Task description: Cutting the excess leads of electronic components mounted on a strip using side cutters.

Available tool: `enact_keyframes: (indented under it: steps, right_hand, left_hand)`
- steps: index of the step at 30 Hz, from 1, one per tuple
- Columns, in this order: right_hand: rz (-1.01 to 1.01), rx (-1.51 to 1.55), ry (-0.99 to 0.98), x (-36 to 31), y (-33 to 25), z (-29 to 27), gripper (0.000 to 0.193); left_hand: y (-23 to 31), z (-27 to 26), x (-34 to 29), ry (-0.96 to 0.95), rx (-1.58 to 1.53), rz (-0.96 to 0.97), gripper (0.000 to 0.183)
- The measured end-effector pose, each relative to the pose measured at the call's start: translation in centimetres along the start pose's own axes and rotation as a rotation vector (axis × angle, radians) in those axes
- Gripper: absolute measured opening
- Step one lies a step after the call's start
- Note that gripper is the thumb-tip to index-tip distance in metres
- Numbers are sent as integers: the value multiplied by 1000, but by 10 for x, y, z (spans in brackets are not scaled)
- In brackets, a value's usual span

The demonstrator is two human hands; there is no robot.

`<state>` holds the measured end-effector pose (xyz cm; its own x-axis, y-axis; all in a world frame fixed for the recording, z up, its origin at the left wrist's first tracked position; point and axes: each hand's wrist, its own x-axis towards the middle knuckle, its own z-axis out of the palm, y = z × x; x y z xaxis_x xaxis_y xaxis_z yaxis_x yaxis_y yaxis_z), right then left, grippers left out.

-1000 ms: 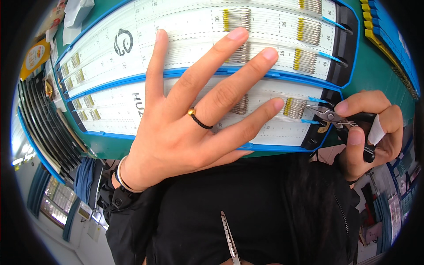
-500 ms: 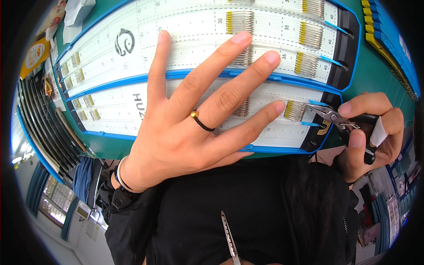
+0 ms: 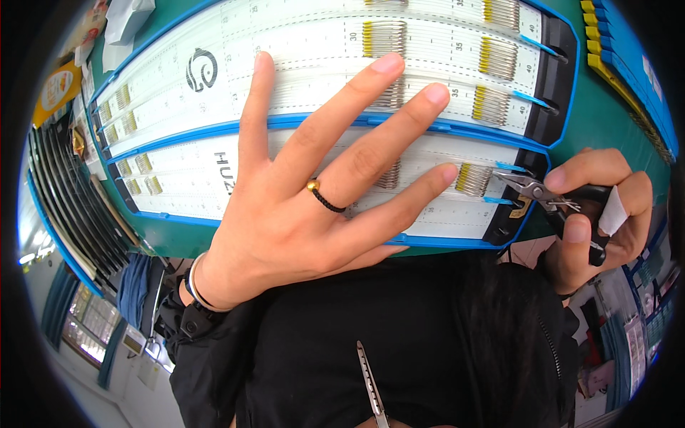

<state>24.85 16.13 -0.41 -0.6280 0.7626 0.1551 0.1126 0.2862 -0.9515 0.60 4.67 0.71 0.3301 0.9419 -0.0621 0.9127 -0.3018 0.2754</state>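
Observation:
My left hand (image 3: 300, 192) lies flat with fingers spread across a long white case with blue edges (image 3: 171, 107), covering part of its middle. It holds nothing, and a black cord ring with a gold bead is on one finger. My right hand (image 3: 606, 192) grips small pliers (image 3: 531, 187) with black handles, their pointed jaws at the near half's right end. The tips reach between two blue tabs (image 3: 510, 167), beside a row of thin metal pins (image 3: 472, 180) with yellow ends. Whether the jaws pinch anything is too small to tell. White tape wraps a finger of that hand.
More pin rows (image 3: 385, 39) and fine lines run along the case on a green table (image 3: 599, 128). Blue and yellow cases (image 3: 635, 71) stand at the far right. Stacked dark curved strips (image 3: 78, 207) and an orange package (image 3: 58, 89) sit left.
The right end of the case has shifted very slightly left. Both hands keep nearly the same place, and the pliers stay at the blue tabs.

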Motion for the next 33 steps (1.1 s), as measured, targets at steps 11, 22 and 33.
enact_keyframes:
  steps: [11,22,33]
  right_hand:
    - [-46,-31,-56,1,2,-6,27]
    - [14,5,-45,-1,0,-3,31]
    - [65,38,-56,-3,-3,-6,34]
  left_hand:
    - [-1,-3,-1,-31,16,13,52]
    - [-3,-2,0,-41,13,23,52]
    - [-1,-1,0,-19,-6,7,51]
